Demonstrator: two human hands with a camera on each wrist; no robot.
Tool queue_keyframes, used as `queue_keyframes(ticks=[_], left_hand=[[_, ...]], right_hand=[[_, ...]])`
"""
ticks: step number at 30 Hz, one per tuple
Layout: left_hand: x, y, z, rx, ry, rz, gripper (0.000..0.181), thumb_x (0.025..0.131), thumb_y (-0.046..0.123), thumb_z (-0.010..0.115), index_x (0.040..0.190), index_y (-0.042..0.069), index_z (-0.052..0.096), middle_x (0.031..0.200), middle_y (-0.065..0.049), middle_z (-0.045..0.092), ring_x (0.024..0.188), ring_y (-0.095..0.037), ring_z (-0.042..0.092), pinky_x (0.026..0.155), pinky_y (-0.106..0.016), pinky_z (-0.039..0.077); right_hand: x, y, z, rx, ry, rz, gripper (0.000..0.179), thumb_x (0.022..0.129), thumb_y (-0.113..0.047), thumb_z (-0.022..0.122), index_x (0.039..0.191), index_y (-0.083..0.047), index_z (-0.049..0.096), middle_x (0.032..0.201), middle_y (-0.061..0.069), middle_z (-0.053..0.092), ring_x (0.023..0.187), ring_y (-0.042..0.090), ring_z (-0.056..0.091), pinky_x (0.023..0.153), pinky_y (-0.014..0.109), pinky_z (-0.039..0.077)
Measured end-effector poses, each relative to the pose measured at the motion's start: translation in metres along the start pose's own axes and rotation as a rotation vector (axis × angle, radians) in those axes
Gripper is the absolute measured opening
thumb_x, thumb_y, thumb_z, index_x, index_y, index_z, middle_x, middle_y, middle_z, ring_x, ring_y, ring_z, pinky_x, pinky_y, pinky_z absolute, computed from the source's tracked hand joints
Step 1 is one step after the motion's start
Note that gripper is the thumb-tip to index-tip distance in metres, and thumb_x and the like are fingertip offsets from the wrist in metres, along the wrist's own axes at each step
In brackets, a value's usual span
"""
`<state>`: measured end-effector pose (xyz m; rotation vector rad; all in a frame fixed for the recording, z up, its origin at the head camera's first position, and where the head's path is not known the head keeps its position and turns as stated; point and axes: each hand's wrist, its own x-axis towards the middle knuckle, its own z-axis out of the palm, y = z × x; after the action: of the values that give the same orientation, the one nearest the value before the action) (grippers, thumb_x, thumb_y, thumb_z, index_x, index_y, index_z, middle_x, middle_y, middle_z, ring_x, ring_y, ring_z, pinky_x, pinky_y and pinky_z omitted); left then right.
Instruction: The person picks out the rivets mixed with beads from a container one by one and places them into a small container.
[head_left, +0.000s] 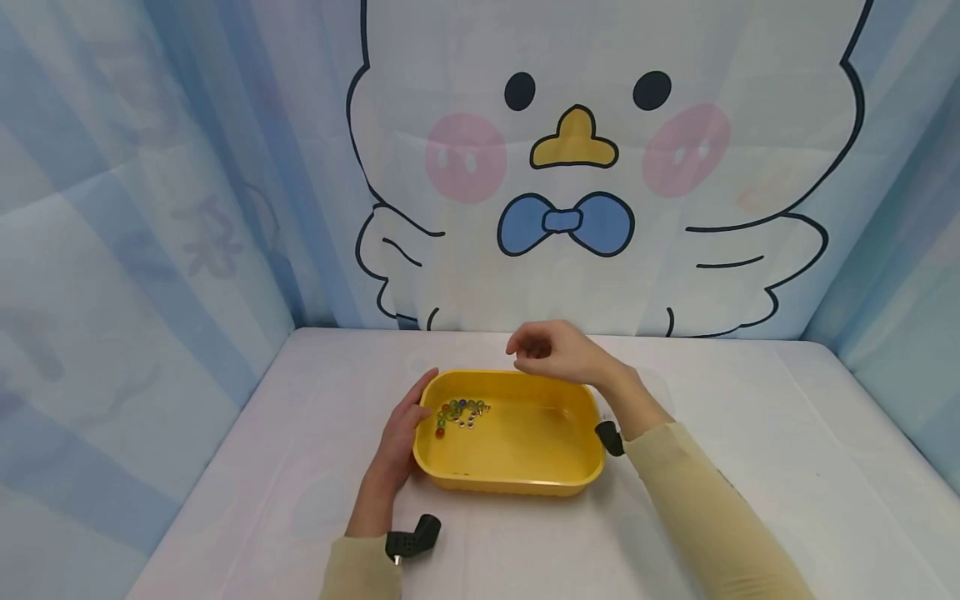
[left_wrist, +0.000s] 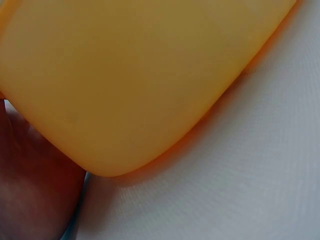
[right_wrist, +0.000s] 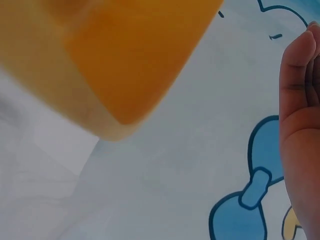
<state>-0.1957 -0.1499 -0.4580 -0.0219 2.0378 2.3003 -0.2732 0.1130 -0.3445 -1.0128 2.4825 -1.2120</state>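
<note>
A yellow plastic tray with rounded corners is in the middle of the head view. Several small beads lie bunched at its left end, green, red, blue and shiny metallic ones among them. My left hand grips the tray's left side, the thumb over the rim and the fingers along the outside wall. Past the tray's back rim, my right hand is raised with loosely bent fingers. A gap shows between its thumb and forefinger, and no object is visible there. The right wrist view catches only part of that hand.
The table has a pale cloth cover. Behind it hangs a curtain printed with a cartoon bird, and blue-white curtains close both sides. Black wrist cameras sit on both wrists. A faint see-through thing lies behind the right forearm.
</note>
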Motion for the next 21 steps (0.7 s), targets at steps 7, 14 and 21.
queue_keyframes(ticks=[7, 14, 21], left_hand=[[0.000, -0.001, -0.001, -0.006, -0.005, 0.004, 0.067, 0.092, 0.005, 0.036, 0.158, 0.020, 0.036, 0.164, 0.001, 0.028, 0.149, -0.023, 0.024, 0.121, -0.043, 0.018], [0.000, -0.001, -0.001, -0.001, -0.009, 0.008, 0.067, 0.093, 0.006, 0.037, 0.158, 0.020, 0.037, 0.164, 0.001, 0.029, 0.149, -0.023, 0.024, 0.121, -0.043, 0.018], [0.001, -0.001, -0.001, 0.005, -0.001, 0.002, 0.067, 0.092, 0.006, 0.038, 0.158, 0.020, 0.037, 0.164, 0.001, 0.029, 0.149, -0.023, 0.025, 0.121, -0.044, 0.019]], right_hand=[[0.006, -0.003, 0.007, -0.002, -0.021, -0.026, 0.016, 0.092, -0.010, 0.068, 0.108, -0.006, 0.068, 0.090, 0.003, 0.064, 0.081, 0.022, 0.059, 0.076, 0.031, 0.054], [0.012, -0.002, 0.014, 0.025, -0.044, -0.038, 0.016, 0.092, -0.009, 0.067, 0.107, -0.006, 0.068, 0.090, 0.003, 0.064, 0.082, 0.022, 0.059, 0.077, 0.031, 0.055], [0.017, 0.000, 0.021, 0.036, -0.072, -0.019, 0.019, 0.092, -0.008, 0.066, 0.111, -0.006, 0.068, 0.090, 0.003, 0.063, 0.082, 0.022, 0.058, 0.076, 0.030, 0.054]])
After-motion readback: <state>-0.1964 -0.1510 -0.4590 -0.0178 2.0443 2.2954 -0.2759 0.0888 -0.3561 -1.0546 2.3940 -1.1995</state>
